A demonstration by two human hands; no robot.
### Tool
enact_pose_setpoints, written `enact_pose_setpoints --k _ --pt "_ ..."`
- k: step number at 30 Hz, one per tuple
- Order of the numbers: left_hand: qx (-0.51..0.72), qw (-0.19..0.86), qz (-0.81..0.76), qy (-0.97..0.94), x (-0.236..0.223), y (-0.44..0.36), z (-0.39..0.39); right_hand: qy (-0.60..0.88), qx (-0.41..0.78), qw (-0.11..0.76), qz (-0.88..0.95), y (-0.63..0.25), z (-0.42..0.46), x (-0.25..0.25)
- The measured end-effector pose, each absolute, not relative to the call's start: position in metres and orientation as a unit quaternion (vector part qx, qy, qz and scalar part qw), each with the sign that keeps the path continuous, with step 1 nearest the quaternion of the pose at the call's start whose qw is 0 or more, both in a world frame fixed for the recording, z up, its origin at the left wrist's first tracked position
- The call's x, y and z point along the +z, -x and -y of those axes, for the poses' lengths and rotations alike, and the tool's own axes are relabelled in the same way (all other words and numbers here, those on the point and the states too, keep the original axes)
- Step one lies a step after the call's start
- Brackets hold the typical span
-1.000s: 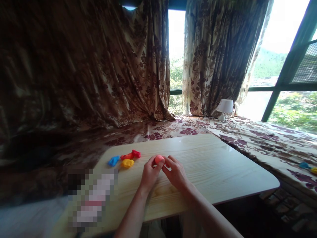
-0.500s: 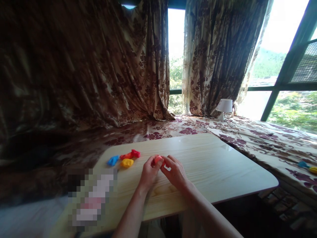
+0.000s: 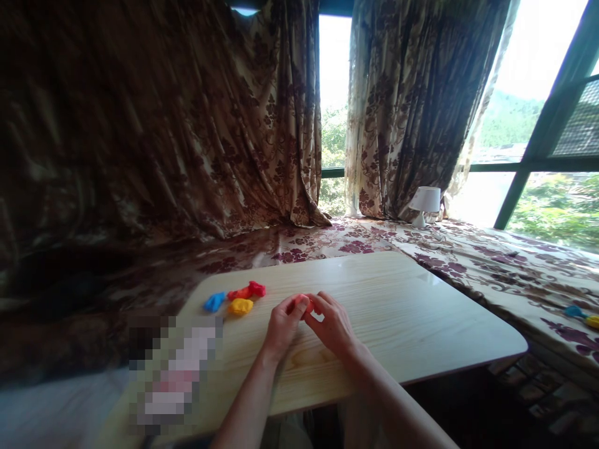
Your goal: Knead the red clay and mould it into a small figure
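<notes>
A: Where's the pink-red blob (image 3: 304, 304)?
B: Over the tbl (image 3: 397, 312), btwn L hand (image 3: 282, 321) & R hand (image 3: 333, 322).
A: Hands open?
B: No, both shut on it. L fingers & thumb pinch it, R fingertips press its right side.
A: What's near?
B: Blue blob (image 3: 214, 302), yellow blob (image 3: 241, 307), orange-red blob (image 3: 239, 294) & red blob (image 3: 257, 289), left on tbl. White lamp (image 3: 426, 200)'s far right, w/ flowery cloth (image 3: 358, 247) under it.

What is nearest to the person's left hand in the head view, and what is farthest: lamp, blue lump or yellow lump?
From the left hand:
1. Yellow lump: just to its left, on the table.
2. Blue lump: farther left, beyond the yellow one.
3. Lamp: far off to the right, behind the table.
</notes>
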State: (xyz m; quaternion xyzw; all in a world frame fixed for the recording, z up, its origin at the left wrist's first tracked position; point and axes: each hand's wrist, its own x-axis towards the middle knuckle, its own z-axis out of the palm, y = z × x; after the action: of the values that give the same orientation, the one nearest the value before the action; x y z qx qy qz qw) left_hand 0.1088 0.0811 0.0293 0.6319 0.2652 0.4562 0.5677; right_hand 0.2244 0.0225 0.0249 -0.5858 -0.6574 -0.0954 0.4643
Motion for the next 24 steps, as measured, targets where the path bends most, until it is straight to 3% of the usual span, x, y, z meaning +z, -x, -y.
enact_pose_setpoints --k 5,12,18,24 --pt "0.475 0.609 -0.264 -0.577 0.0286 -0.1086 -0.0824 0.581 -0.086 0.465 0.662 -0.224 -0.0214 0.0259" --pt "0.46 0.546 -0.288 -0.639 0.0284 -0.1083 -0.0827 0.577 -0.093 0.47 0.661 -0.2255 -0.0226 0.0237" --pt "0.487 0.597 -0.268 -0.579 0.0276 -0.109 -0.0839 0.563 -0.077 0.487 0.664 -0.2234 -0.0223 0.0262" --pt "0.477 0.525 -0.307 -0.635 0.0273 -0.1071 -0.0849 0.567 -0.086 0.474 0.668 -0.2245 -0.0213 0.026"
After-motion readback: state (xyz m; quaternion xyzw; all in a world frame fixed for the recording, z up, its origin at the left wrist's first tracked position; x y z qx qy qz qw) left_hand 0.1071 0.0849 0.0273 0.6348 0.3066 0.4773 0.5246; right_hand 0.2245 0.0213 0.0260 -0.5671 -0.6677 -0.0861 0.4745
